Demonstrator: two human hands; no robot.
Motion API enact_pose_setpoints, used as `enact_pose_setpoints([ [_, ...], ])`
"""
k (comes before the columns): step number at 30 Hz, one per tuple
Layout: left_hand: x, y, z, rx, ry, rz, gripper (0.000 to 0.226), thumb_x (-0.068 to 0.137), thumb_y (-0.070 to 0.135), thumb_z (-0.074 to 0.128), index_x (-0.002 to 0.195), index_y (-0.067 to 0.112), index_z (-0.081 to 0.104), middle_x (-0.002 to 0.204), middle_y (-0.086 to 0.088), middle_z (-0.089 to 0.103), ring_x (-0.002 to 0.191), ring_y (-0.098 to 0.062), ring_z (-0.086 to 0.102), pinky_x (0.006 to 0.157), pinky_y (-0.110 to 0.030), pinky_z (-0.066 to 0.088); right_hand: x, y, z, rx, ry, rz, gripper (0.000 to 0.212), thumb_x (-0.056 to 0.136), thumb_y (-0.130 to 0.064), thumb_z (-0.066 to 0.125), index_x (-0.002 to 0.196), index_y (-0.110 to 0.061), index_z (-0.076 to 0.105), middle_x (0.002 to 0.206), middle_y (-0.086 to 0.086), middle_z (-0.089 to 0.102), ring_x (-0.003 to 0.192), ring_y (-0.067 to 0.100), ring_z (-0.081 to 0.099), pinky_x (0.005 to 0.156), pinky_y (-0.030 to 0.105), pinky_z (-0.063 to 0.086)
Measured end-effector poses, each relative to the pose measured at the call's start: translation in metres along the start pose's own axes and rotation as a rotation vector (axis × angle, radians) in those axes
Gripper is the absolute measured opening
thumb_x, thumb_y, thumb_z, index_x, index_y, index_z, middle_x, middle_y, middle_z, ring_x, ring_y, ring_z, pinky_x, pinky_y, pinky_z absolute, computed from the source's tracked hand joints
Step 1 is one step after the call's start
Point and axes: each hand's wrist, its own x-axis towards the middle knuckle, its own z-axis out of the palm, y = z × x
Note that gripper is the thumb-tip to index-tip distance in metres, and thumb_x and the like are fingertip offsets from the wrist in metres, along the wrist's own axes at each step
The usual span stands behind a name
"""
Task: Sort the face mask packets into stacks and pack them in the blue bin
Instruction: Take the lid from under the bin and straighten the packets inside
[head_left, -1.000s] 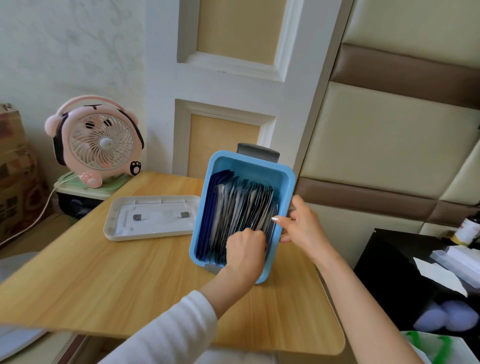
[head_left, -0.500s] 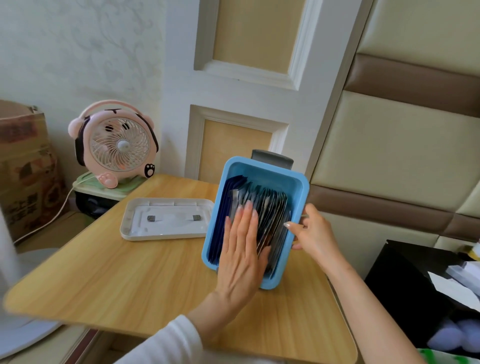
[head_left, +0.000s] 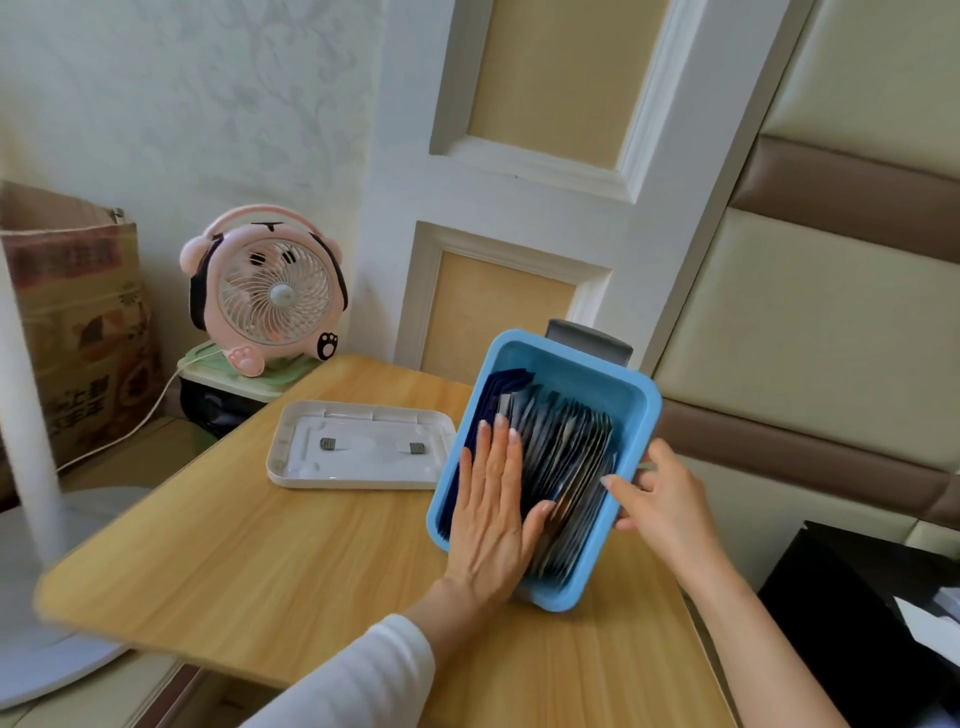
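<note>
Blue bin (head_left: 640, 410): tilted up toward the viewer, near edge set on the tabletop (head_left: 285, 561), at 3 o'clock of the white lid (head_left: 358, 470).
Face mask packets (head_left: 569, 457): stood on edge in a row inside the bin, dark blue ones at its 9 o'clock side.
Left hand (head_left: 493, 512): laid flat, fingers straight, pressed on the packets.
Right hand (head_left: 667, 501): curled round the bin's 3 o'clock wall, thumb at the rim; the fingers behind are hidden, possibly hooked on a handle.
Pink fan (head_left: 270, 299): seen at 10 o'clock of the lid.
</note>
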Motion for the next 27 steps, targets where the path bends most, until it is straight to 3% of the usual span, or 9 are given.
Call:
enact_pose_setpoints([
  [5,0.004,0.002,0.009,-0.02,-0.013,-0.068,0.068,0.099,0.049,0.019,0.148,0.003,0.008,0.158,-0.011,-0.002,0.146,-0.028,0.004,0.119,-0.04,0.0,0.002,-0.002,-0.002,-0.017,-0.021,0.0,0.023,0.088,-0.008,0.061,0.102,-0.022,0.05,0.095,0.003,0.069,0.078,0.011,0.068,0.054,0.021,0.055],
  [10,0.003,-0.003,0.005,-0.083,0.021,-0.08,0.065,0.1,0.045,0.019,0.148,0.003,0.01,0.158,-0.011,0.0,0.146,-0.026,0.003,0.119,-0.04,-0.002,0.002,-0.004,-0.001,-0.064,0.01,0.044,0.021,0.085,-0.01,0.064,0.101,-0.02,0.052,0.088,0.004,0.071,0.071,0.014,0.069,0.06,0.033,0.059],
  [12,-0.001,-0.001,0.002,-0.116,0.08,-0.16,0.065,0.1,0.043,0.017,0.148,0.0,0.01,0.158,-0.013,0.0,0.146,-0.029,0.003,0.119,-0.041,-0.002,0.004,-0.006,-0.005,-0.181,0.01,0.059,0.019,0.083,-0.027,0.067,0.094,-0.023,0.053,0.083,0.0,0.071,0.068,0.015,0.069,0.064,0.039,0.059],
  [14,-0.001,0.004,0.0,-0.144,0.101,-0.237,0.068,0.099,0.045,0.016,0.147,-0.002,0.007,0.157,-0.016,-0.002,0.146,-0.03,0.0,0.118,-0.044,-0.001,0.008,-0.012,-0.014,-0.29,0.06,0.034,0.03,0.078,-0.052,0.064,0.089,-0.028,0.051,0.084,-0.007,0.069,0.072,0.015,0.068,0.069,0.042,0.057],
  [17,0.002,0.014,0.0,-0.168,0.075,-0.282,0.071,0.098,0.048,0.016,0.147,-0.002,0.005,0.157,-0.016,-0.002,0.146,-0.028,-0.002,0.118,-0.045,-0.001,0.023,-0.028,-0.029,-0.235,0.143,-0.001,0.046,0.074,-0.066,0.056,0.099,-0.028,0.05,0.101,-0.007,0.065,0.087,0.017,0.065,0.077,0.045,0.056],
  [21,0.002,0.012,-0.006,-0.248,0.105,-0.359,0.067,0.097,0.048,0.015,0.149,0.01,-0.004,0.158,-0.005,-0.007,0.146,-0.015,-0.008,0.118,-0.036,-0.008,0.044,-0.044,-0.035,-0.276,-0.022,-0.025,0.055,0.088,-0.051,0.053,0.136,-0.034,0.035,0.143,0.001,0.044,0.129,0.025,0.046,0.104,0.044,0.041],
  [23,0.0,0.006,-0.015,-0.37,0.141,-0.6,0.067,0.096,0.048,0.017,0.149,0.015,-0.006,0.158,0.001,-0.01,0.144,-0.006,-0.012,0.118,-0.03,-0.008,0.048,-0.049,-0.034,-0.299,-0.056,-0.052,0.037,0.095,-0.037,0.048,0.132,-0.03,0.043,0.135,0.005,0.053,0.118,0.027,0.055,0.096,0.04,0.047],
  [25,-0.01,-0.003,-0.026,-0.457,0.101,-0.833,0.064,0.099,0.04,0.027,0.149,0.011,-0.001,0.158,-0.004,-0.003,0.145,-0.012,-0.004,0.117,-0.029,-0.001,0.052,-0.052,-0.033,-0.286,-0.06,-0.009,0.023,0.098,-0.023,0.043,0.119,-0.022,0.052,0.106,0.016,0.063,0.079,0.027,0.068,0.064,0.035,0.059],
  [27,-0.024,-0.003,-0.041,-0.553,-0.042,-0.99,0.063,0.099,0.028,0.036,0.148,0.008,0.003,0.155,-0.006,0.004,0.142,-0.021,0.012,0.115,-0.033,0.011,0.054,-0.057,-0.033,-0.265,-0.089,0.08,0.024,0.095,-0.014,0.039,0.115,-0.019,0.052,0.093,0.018,0.061,0.053,0.026,0.067,0.046,0.034,0.056],
])
